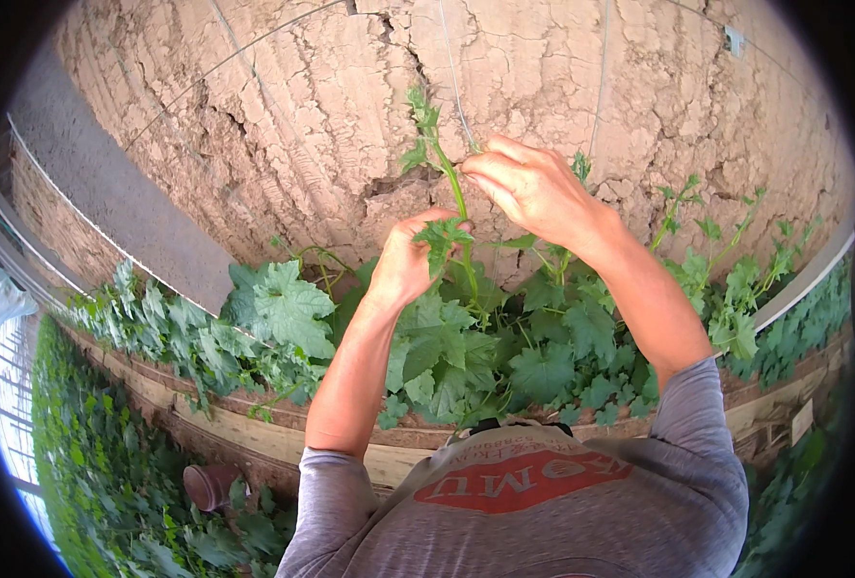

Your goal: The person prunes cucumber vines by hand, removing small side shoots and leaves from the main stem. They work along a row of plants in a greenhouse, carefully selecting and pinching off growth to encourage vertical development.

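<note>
A green vine stem (450, 173) rises in front of a cracked earthen wall, with small young leaves at its tip (423, 108). My left hand (409, 256) grips this stem partway up, and a small lobed leaf (442, 238) covers some of its fingers. Just right of the stem, my right hand (521, 180) has thumb and fingers pinched at the lower end of a thin pale string (452, 72) that hangs down the wall. The fingertips lie close to the stem; whether they touch it, I cannot tell. Broad lobed leaves (442, 339) spread below both hands.
Behind the plants stands the cracked earthen wall (312, 108), crossed by a dark wire (254, 43) and more strings (601, 79). A grey pillar (124, 173) leans at left. Other vines (738, 238) grow at right. A brown pot-like container (210, 485) sits low at left among leaves.
</note>
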`<control>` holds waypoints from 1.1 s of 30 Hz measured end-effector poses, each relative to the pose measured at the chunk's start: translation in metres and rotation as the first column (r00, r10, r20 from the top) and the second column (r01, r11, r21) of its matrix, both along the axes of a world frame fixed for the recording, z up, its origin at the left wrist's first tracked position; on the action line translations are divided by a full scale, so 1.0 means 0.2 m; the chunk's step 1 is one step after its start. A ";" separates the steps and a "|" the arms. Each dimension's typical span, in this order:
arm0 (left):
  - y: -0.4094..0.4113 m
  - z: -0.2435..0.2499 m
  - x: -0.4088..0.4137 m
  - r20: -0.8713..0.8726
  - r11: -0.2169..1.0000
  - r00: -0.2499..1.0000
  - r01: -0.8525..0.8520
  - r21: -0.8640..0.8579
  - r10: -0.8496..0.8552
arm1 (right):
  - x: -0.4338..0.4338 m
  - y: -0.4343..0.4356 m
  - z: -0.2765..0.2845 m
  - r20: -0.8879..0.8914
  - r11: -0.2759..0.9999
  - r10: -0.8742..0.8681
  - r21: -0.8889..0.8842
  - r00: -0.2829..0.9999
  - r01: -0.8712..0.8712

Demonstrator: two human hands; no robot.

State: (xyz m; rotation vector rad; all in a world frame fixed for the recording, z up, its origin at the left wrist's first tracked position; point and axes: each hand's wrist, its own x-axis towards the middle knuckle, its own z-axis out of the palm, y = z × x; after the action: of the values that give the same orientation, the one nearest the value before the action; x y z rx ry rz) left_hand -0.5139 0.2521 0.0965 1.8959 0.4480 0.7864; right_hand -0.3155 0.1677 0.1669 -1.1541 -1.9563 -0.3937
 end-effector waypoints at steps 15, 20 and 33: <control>-0.05 -0.05 0.02 0.249 0.830 0.944 0.313 -0.463 -0.216 | -0.01 0.00 -0.10 -0.364 0.948 0.166 -0.199 0.917 -0.250; -0.03 -0.08 -0.01 0.304 0.808 0.903 0.412 -0.421 -0.303 | -0.01 -0.01 -0.11 -0.154 0.975 0.132 -0.159 0.979 -0.156; 0.10 -0.23 -0.01 0.229 0.859 0.973 0.121 -0.497 -0.005 | -0.05 -0.06 -0.33 -0.756 0.935 0.167 -0.082 0.633 -0.345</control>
State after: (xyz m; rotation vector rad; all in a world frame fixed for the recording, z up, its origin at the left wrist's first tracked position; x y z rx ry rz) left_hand -0.5151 0.2712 0.0509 1.3054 0.4037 0.7369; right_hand -0.3254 0.1561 0.1002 -0.9260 -1.3945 0.4273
